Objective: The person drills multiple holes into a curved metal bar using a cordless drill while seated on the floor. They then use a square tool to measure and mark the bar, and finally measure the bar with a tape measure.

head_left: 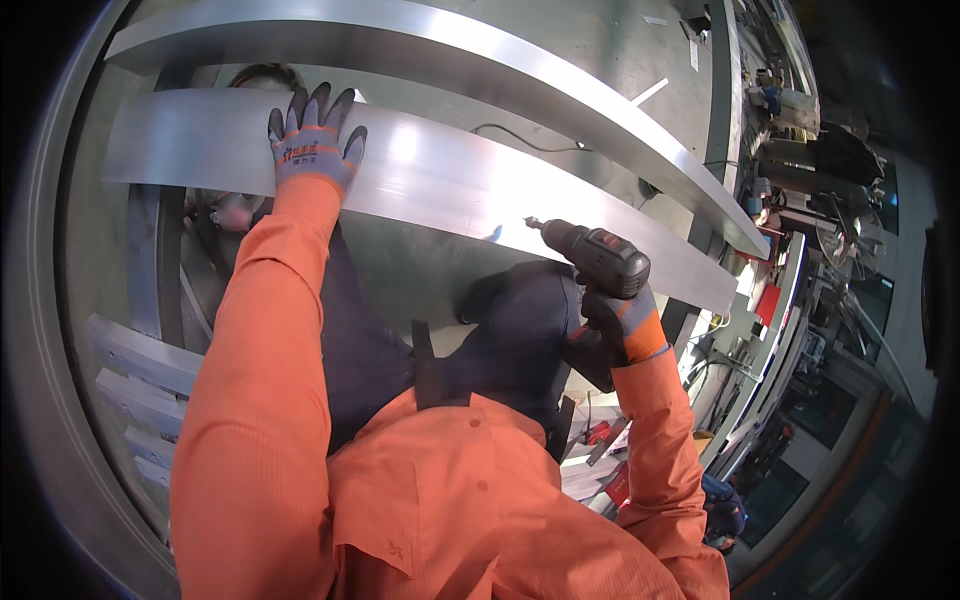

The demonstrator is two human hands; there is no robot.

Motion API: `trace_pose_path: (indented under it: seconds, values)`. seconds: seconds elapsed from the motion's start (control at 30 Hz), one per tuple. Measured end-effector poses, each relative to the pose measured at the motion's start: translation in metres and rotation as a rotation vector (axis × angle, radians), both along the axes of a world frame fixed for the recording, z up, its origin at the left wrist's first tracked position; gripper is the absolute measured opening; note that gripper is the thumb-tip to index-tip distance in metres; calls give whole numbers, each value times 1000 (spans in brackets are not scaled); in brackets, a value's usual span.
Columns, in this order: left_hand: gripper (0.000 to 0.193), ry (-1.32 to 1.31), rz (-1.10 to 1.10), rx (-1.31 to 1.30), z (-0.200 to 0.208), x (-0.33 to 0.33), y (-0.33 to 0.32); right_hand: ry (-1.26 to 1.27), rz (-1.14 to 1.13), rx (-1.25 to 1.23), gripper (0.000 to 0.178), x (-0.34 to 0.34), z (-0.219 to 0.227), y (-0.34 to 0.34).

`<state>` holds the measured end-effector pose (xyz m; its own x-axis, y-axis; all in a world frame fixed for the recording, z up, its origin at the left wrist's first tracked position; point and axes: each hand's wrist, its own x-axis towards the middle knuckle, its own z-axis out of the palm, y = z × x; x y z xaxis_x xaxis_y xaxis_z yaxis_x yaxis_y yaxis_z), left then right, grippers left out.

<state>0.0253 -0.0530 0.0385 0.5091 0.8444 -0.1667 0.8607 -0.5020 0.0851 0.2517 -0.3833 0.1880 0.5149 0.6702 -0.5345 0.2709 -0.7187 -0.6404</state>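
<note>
A wide, shiny metal beam [430, 185] lies across the view in front of me. My left hand [312, 140], in a grey glove with dark fingertips, rests flat on its left part with the fingers spread. In my right hand [618, 315], also gloved, is a dark cordless drill [605, 258], held by its handle. The drill points left toward the beam, its bit tip near the beam's closer edge. Whether the bit touches the metal I cannot tell. A small blue mark [496, 233] shows on the beam just left of the bit.
A second metal beam [450, 40] runs parallel beyond the first. Several metal profiles [145, 355] lie at the left. A thin black cable [530, 142] runs between the two beams. To the right stands a cluttered workbench [770, 330] with tools and a red box [768, 303].
</note>
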Motion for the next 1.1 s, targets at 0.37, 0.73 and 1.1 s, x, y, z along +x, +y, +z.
trace_pose_path:
  seconds: [0.37, 0.73, 1.1]
  values:
    - [64, 34, -29, 89, -11, 0, 3, 75, 37, 83, 42, 15, -18, 14]
    - [65, -18, -34, 79, -12, -1, 2, 135, -28, 122, 63, 10, -20, 22]
    - [65, 13, -46, 111, -18, -2, 5, 158, 7, -13, 55, 15, -8, 26]
